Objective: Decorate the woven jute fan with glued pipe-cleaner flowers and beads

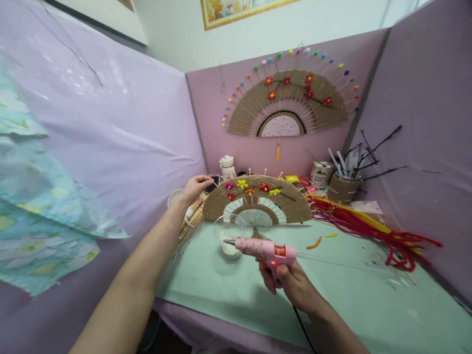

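Observation:
My right hand (291, 285) is wrapped round the handle of a pink hot glue gun (263, 250), whose nozzle points left and whose small light glows orange. A clear cup of small white beads (231, 250) sits just behind the nozzle. Beyond it leans a brown handmade fan (295, 204) with bright flowers and white-tipped sticks along its top. At the fan's upper left edge, my left hand (198, 189) is closed in a pinch on a thin pale stick (216, 184). Its fingertips partly hide the stick.
A larger finished-looking fan (239, 115) hangs on the pink back panel. Red and yellow pipe cleaners (368, 233) lie at right, near a pot of twigs and glue sticks (344, 187). Thin straw-coloured sticks (190, 228) lie at left. A black cord (303, 328) trails from the glue gun.

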The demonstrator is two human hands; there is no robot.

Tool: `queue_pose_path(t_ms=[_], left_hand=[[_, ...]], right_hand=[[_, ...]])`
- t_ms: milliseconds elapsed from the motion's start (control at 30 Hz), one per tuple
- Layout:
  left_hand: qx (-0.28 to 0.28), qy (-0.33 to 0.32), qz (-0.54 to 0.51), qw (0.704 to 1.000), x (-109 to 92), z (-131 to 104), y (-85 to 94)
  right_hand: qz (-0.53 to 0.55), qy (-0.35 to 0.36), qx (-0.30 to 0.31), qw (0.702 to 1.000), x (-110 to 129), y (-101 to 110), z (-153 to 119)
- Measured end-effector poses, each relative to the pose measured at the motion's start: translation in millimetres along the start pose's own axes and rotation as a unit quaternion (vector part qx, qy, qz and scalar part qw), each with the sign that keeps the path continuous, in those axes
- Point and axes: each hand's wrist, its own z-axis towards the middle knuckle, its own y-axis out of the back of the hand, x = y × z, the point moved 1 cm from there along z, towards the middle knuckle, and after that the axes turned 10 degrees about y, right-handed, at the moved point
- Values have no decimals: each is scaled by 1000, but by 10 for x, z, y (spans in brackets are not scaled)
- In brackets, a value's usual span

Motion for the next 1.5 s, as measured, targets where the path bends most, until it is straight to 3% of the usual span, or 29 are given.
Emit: queue_pose_path(t_ms=[267,500,567,633,767,900,1167,1333,1500], left_hand=[[6,9,-32,999,-59,-59,-10],[-50,52,-233,970,-163,-291,94],[-89,88,-309,943,-108,-432,138],[-121,140,-402,897,3,-633,153],[-97,244,-540,800,315,-1110,34],[-80,263,-593,757,541,-1393,-147],[-39,247,-605,756,694,-1467,-233],[-63,217,-575,786,757,-1520,-231],[-60,210,-529,820,745,-1548,-204]], right_hand=[[1,1,-7,1000,-22,11,-2],[-8,25,11,1000,41,-11,17],[-11,27,10,1000,22,-6,11],[-8,23,7,1000,-21,1,-1],[2,13,-13,1000,-141,13,-26],[2,-2,-21,1000,-246,16,-22],[-16,-18,-3,1000,-165,-150,145],[-18,-17,4,1000,-164,-307,301],[-18,-3,-37,999,-227,-359,425]])
